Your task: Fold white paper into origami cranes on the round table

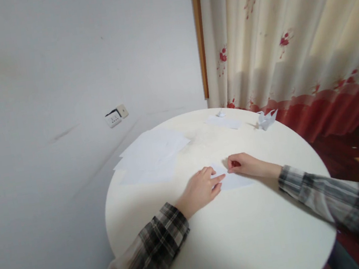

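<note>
A small piece of white paper [236, 181] lies on the round white table [246, 227], partly covered by both hands. My left hand [201, 188] rests on its left part, fingers apart and the index finger stretched out onto it. At the paper's upper edge, my right hand [244, 164] is closed in a pinch, its fingertips close to the left index fingertip. The pinch seems to have the paper's edge in it, though the fingers hide the exact spot. Plaid sleeves cover both forearms.
Several white sheets [152, 154] overlap at the table's left back. A folded paper crane [266, 121] stands at the right back edge. Beside it, a paper strip [226, 122] lies near a tiny folded paper piece [220, 114]. Behind are a wall socket [113, 119] and a flowered curtain [287, 48].
</note>
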Demonstrator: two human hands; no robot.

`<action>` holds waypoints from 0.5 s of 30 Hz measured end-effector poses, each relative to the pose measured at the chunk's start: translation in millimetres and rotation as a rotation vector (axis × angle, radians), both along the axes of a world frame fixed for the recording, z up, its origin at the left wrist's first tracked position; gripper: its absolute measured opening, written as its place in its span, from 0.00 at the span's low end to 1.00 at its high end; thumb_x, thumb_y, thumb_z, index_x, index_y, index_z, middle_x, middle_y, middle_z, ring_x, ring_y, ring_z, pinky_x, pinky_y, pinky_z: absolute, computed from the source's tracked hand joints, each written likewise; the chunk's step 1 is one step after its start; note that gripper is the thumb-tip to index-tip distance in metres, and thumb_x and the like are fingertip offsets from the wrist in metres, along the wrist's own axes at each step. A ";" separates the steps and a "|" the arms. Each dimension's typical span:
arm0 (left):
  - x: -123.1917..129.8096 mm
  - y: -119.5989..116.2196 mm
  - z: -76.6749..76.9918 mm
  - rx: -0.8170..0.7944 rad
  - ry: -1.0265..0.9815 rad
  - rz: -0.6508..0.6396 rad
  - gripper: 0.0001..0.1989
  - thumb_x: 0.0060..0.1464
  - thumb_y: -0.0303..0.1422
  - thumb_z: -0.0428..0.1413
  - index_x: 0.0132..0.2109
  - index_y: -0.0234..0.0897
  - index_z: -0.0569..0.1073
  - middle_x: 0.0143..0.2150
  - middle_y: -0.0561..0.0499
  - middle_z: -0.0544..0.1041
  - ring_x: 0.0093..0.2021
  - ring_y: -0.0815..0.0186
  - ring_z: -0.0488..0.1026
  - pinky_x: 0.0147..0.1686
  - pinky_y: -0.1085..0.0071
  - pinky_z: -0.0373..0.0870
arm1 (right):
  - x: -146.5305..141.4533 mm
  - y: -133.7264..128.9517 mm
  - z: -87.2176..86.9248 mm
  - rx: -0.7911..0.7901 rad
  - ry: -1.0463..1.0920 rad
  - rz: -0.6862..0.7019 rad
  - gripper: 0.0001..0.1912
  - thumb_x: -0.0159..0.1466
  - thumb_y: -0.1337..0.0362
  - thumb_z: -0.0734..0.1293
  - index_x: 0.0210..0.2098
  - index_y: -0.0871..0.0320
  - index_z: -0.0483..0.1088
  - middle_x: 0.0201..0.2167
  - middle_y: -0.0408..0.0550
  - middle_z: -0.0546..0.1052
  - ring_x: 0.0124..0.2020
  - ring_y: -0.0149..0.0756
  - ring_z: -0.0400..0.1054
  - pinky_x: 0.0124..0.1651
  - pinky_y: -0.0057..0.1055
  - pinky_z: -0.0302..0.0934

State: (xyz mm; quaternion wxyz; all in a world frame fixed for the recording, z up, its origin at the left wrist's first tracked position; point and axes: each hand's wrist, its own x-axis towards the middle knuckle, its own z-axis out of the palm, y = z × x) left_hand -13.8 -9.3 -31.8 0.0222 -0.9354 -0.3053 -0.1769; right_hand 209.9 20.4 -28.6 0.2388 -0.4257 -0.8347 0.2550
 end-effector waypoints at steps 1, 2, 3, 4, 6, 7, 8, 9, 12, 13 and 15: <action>1.9 -2.5 0.0 -0.004 -0.006 -0.002 0.15 0.57 0.33 0.48 0.51 0.44 0.69 0.42 0.46 0.68 0.45 0.61 0.66 0.44 0.65 0.65 | 0.7 3.7 -2.2 -0.021 0.020 0.007 0.08 0.56 0.62 0.65 0.25 0.60 0.66 0.20 0.39 0.66 0.23 0.27 0.57 0.27 0.24 0.52; 3.6 -4.9 0.2 -0.008 -0.007 -0.005 0.15 0.57 0.33 0.48 0.51 0.44 0.69 0.42 0.46 0.68 0.45 0.61 0.66 0.44 0.65 0.65 | 1.2 7.2 -3.8 -0.037 0.036 0.003 0.08 0.55 0.61 0.65 0.24 0.60 0.66 0.20 0.39 0.66 0.23 0.27 0.57 0.27 0.24 0.52; 5.1 -7.1 0.5 -0.013 -0.006 -0.008 0.15 0.57 0.33 0.47 0.51 0.44 0.69 0.43 0.46 0.68 0.46 0.61 0.66 0.45 0.64 0.65 | 1.3 10.4 -4.7 -0.052 0.046 0.000 0.09 0.55 0.60 0.66 0.24 0.60 0.66 0.20 0.39 0.65 0.23 0.27 0.57 0.27 0.24 0.51; 6.4 -9.3 0.9 -0.016 -0.004 -0.011 0.15 0.58 0.33 0.47 0.51 0.43 0.69 0.44 0.46 0.68 0.46 0.61 0.65 0.45 0.64 0.65 | 1.0 13.5 -5.1 -0.060 0.056 -0.008 0.10 0.54 0.59 0.66 0.24 0.60 0.66 0.19 0.39 0.65 0.23 0.27 0.57 0.26 0.24 0.51; 8.8 -13.5 2.0 -0.021 -0.001 -0.013 0.16 0.58 0.33 0.47 0.52 0.44 0.69 0.45 0.45 0.68 0.47 0.61 0.65 0.46 0.64 0.64 | -1.0 18.8 -4.5 -0.060 0.069 -0.013 0.11 0.54 0.58 0.67 0.23 0.60 0.66 0.19 0.39 0.65 0.23 0.27 0.56 0.26 0.25 0.51; 10.1 -15.5 2.5 -0.024 0.001 -0.013 0.16 0.58 0.33 0.47 0.52 0.44 0.69 0.45 0.45 0.68 0.48 0.61 0.65 0.47 0.63 0.64 | -2.3 21.1 -3.8 -0.053 0.075 -0.013 0.12 0.53 0.57 0.67 0.23 0.60 0.66 0.19 0.39 0.65 0.23 0.27 0.56 0.26 0.25 0.50; 11.3 -17.5 3.1 -0.027 0.002 -0.013 0.16 0.58 0.33 0.47 0.52 0.44 0.69 0.46 0.45 0.68 0.48 0.60 0.65 0.47 0.63 0.64 | -3.5 23.1 -3.1 -0.047 0.078 -0.012 0.12 0.53 0.57 0.67 0.23 0.60 0.66 0.19 0.39 0.65 0.23 0.27 0.56 0.27 0.25 0.50; 12.6 -19.4 3.6 -0.030 0.001 -0.012 0.16 0.58 0.33 0.47 0.52 0.44 0.69 0.46 0.45 0.68 0.49 0.60 0.64 0.48 0.63 0.64 | -4.7 25.0 -2.4 -0.040 0.080 -0.013 0.12 0.53 0.57 0.67 0.23 0.60 0.67 0.19 0.39 0.65 0.23 0.27 0.56 0.27 0.25 0.50; 16.3 -24.3 5.1 -0.038 0.000 -0.011 0.16 0.58 0.33 0.47 0.52 0.44 0.69 0.47 0.45 0.68 0.49 0.60 0.64 0.48 0.62 0.63 | -6.8 29.7 -1.2 -0.027 0.078 -0.014 0.13 0.52 0.56 0.68 0.23 0.60 0.67 0.19 0.39 0.66 0.22 0.27 0.57 0.27 0.25 0.50; 17.4 -25.6 5.5 -0.039 -0.002 -0.010 0.16 0.58 0.33 0.47 0.52 0.44 0.69 0.47 0.45 0.68 0.50 0.60 0.64 0.49 0.62 0.63 | -7.1 31.0 -0.9 -0.023 0.073 -0.017 0.13 0.52 0.56 0.68 0.23 0.60 0.67 0.19 0.39 0.66 0.22 0.27 0.57 0.27 0.25 0.50; 19.1 -27.5 6.5 -0.040 -0.006 -0.009 0.16 0.58 0.33 0.47 0.52 0.44 0.69 0.47 0.45 0.68 0.50 0.60 0.64 0.49 0.62 0.63 | -7.6 33.0 -0.3 -0.010 0.055 -0.032 0.12 0.52 0.56 0.68 0.23 0.60 0.67 0.20 0.39 0.66 0.22 0.27 0.57 0.26 0.25 0.50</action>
